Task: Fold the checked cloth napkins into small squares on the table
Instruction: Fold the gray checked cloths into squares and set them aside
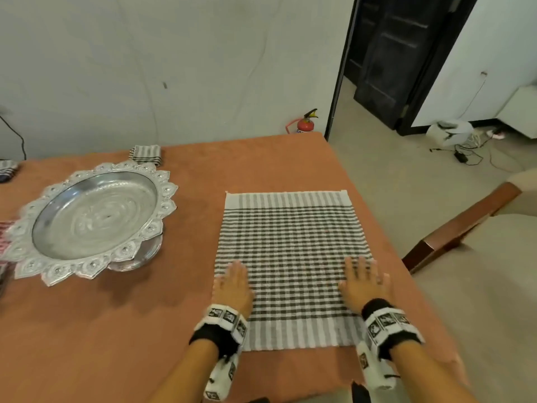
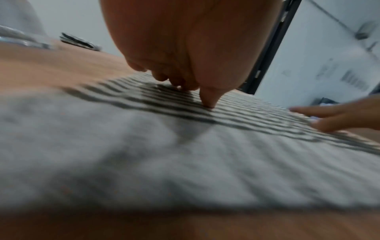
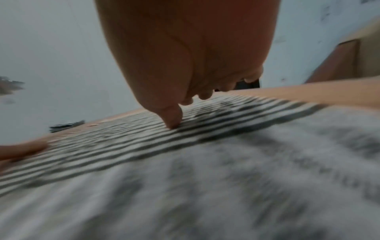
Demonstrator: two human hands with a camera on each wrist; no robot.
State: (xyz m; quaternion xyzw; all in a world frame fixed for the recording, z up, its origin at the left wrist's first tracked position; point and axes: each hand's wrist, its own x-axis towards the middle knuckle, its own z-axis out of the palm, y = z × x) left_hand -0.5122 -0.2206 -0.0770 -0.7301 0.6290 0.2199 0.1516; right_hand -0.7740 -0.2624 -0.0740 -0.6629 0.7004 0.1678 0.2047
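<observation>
A: Quick pass. Where's the napkin?

B: Checked napkin (image 1: 290, 257) lies spread flat on the bench (image 1: 145, 330), right half, near the front edge. Grey-and-white checks in the middle, striped bands at the far and near ends. Not folded.

A: Hands?

B: Left hand (image 1: 234, 286) flat on the napkin's left edge, fingers straight, palm down. Right hand (image 1: 364, 282) flat near the right edge, fingers spread and straight. Neither grips anything; both rest on the cloth.

A: Wrist views agree?

B: Left wrist view: left hand (image 2: 185, 48) from beneath, fingertips (image 2: 208, 102) touching the checked napkin (image 2: 246, 116), right hand (image 2: 337, 116) at the far side. Right wrist view: right hand (image 3: 185, 56) with a fingertip on the napkin (image 3: 123, 142). Both are blurred up close.

A: Anything else on the bench?

B: Ornate silver tray (image 1: 37, 266) on a pedestal, left side, well apart from the napkin. Folded checked napkin (image 1: 146, 154) just behind the tray at the far edge. Another folded cloth (image 1: 7, 168) at the far left, partly cut off.

A: Background?

B: Red fire extinguisher (image 1: 305, 122) on the floor behind the bench, dark door (image 1: 406, 59) to the right, cables (image 1: 470, 154) on the floor, wooden chair (image 1: 453, 231) right of the bench.
</observation>
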